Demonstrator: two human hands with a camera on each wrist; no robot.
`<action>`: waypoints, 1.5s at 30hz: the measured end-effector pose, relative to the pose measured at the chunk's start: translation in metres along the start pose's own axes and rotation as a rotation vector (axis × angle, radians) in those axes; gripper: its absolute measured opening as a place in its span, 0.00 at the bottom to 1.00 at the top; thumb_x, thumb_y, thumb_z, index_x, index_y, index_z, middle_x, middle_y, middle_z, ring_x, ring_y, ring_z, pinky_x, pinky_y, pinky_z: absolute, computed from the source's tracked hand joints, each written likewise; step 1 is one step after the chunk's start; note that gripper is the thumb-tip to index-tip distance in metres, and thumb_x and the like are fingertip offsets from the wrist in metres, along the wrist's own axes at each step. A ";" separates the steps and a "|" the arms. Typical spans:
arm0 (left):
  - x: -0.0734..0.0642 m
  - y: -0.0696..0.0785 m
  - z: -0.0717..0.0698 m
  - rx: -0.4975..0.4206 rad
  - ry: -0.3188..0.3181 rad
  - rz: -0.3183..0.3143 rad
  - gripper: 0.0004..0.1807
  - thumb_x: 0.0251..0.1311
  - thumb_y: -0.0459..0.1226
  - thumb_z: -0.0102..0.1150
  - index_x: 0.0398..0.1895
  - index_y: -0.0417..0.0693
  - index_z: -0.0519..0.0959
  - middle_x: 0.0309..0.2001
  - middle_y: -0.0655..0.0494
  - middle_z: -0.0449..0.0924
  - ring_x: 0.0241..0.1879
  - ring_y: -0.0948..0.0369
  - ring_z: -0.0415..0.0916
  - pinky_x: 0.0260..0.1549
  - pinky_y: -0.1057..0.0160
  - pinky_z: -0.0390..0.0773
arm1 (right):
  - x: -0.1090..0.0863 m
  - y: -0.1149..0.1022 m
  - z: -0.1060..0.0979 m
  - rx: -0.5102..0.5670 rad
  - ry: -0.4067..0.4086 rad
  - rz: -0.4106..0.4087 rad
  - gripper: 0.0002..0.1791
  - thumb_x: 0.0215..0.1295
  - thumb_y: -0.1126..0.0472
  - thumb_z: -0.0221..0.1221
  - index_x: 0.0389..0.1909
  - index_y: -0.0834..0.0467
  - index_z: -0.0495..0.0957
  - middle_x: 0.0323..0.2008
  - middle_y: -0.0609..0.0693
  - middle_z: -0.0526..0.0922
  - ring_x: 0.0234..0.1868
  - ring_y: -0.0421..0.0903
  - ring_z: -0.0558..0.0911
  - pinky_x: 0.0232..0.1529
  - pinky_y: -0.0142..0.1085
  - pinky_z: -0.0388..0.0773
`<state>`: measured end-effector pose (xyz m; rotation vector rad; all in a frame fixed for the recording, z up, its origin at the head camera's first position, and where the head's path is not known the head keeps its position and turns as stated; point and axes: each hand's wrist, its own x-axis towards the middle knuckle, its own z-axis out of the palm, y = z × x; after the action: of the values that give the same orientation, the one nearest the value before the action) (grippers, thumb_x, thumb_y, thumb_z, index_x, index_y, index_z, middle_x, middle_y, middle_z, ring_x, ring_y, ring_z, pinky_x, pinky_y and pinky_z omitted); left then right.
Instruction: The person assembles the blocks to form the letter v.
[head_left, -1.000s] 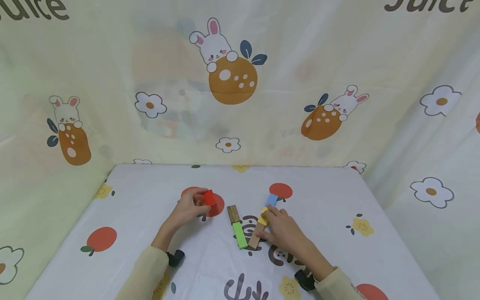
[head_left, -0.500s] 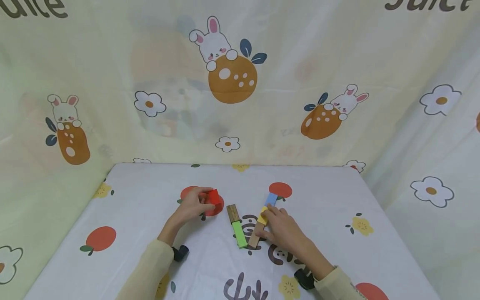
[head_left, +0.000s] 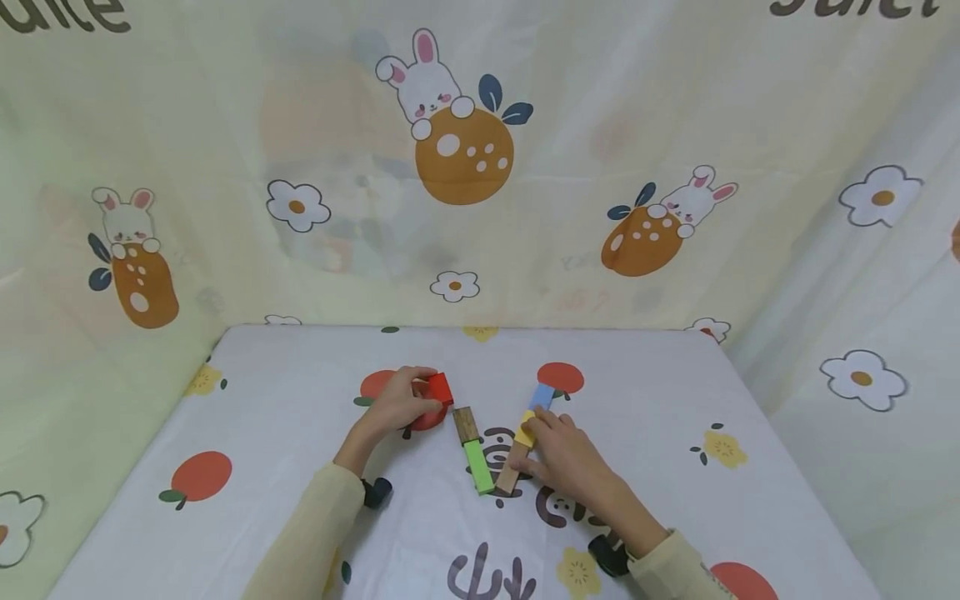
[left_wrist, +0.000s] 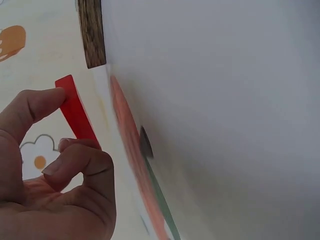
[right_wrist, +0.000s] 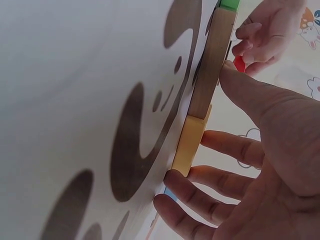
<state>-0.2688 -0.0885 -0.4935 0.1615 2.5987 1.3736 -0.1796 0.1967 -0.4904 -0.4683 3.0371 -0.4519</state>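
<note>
My left hand (head_left: pixel 400 406) pinches a small red block (head_left: pixel 440 389) between thumb and fingertips, held tilted at the far end of a dark wood-grain block (head_left: pixel 465 424). That block meets a light green one (head_left: pixel 478 468), forming the left row on the table. The right row runs from a light wooden block (head_left: pixel 512 468) through a yellow block (head_left: pixel 524 430) to a blue block (head_left: pixel 542 397). My right hand (head_left: pixel 567 458) rests along this row. In the right wrist view its thumb lies at the wooden block (right_wrist: pixel 212 65), and its extended fingers reach the yellow and blue ones.
A white cloth (head_left: pixel 637 417) printed with red fruit, yellow flowers and dark lettering covers the table. Behind it hangs a pale curtain (head_left: pixel 547 242) with rabbits and white flowers. Dark devices (head_left: pixel 377 492) are strapped at both wrists.
My left hand has moved right with the red block, bringing it close to the dark wood-grain block's far end. The right hand and both rows have stayed in place.
</note>
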 end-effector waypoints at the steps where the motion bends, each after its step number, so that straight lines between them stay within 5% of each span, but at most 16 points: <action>1: 0.001 0.002 0.001 0.003 -0.003 0.000 0.33 0.60 0.37 0.69 0.70 0.46 0.77 0.61 0.45 0.79 0.52 0.52 0.78 0.43 0.60 0.83 | 0.000 0.000 0.000 0.000 0.001 0.000 0.34 0.62 0.42 0.73 0.60 0.60 0.81 0.73 0.65 0.75 0.64 0.65 0.80 0.63 0.58 0.83; 8: 0.008 0.014 0.009 0.023 -0.047 -0.024 0.33 0.61 0.40 0.72 0.71 0.48 0.77 0.66 0.45 0.75 0.58 0.50 0.77 0.56 0.51 0.84 | 0.000 -0.001 -0.001 0.002 0.010 0.007 0.34 0.62 0.42 0.74 0.60 0.60 0.82 0.73 0.64 0.75 0.64 0.64 0.80 0.62 0.57 0.84; 45: 0.016 0.010 0.021 0.042 -0.074 -0.030 0.33 0.61 0.38 0.72 0.71 0.46 0.77 0.60 0.44 0.74 0.51 0.54 0.74 0.51 0.57 0.79 | 0.000 -0.001 0.002 -0.002 0.012 0.002 0.33 0.61 0.40 0.74 0.59 0.59 0.82 0.72 0.64 0.77 0.63 0.65 0.81 0.61 0.58 0.84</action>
<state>-0.2792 -0.0631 -0.4991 0.1753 2.5603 1.2789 -0.1794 0.1950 -0.4917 -0.4641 3.0500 -0.4534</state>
